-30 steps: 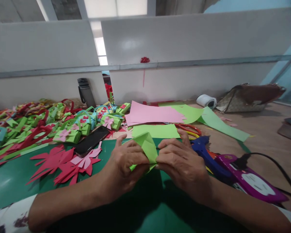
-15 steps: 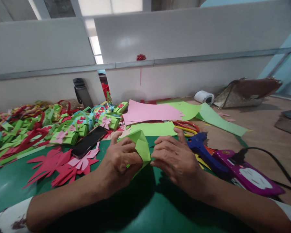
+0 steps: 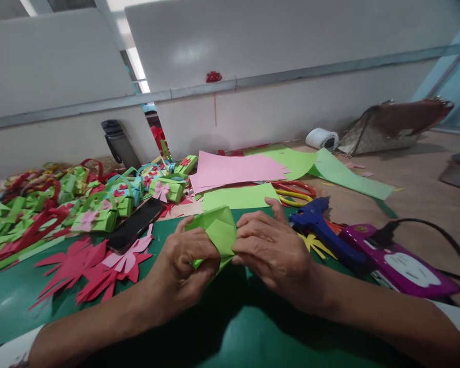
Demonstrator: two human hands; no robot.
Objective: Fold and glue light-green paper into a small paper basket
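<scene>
A folded light green paper piece (image 3: 221, 234) is held up over the green mat (image 3: 253, 327), its near side partly hidden by my fingers. My left hand (image 3: 184, 263) grips its left side, with fingers curled around the edge. At its right edge, the fingertips of my right hand (image 3: 278, 250) pinch the paper, the thumb hidden beneath. Just behind lies a flat green sheet (image 3: 239, 196), and past that a pink sheet (image 3: 237, 169).
Small green paper bags (image 3: 95, 217), a black phone (image 3: 136, 225) and red paper cutouts (image 3: 74, 263) lie left. A blue glue gun (image 3: 325, 230), scissors handles (image 3: 299, 191) and a purple power strip (image 3: 398, 263) are right. A bottle (image 3: 118, 143) stands behind.
The view has shifted and tilted slightly. My right hand has come in against the paper's right edge, closing the small gap, while my left hand still holds the piece.
</scene>
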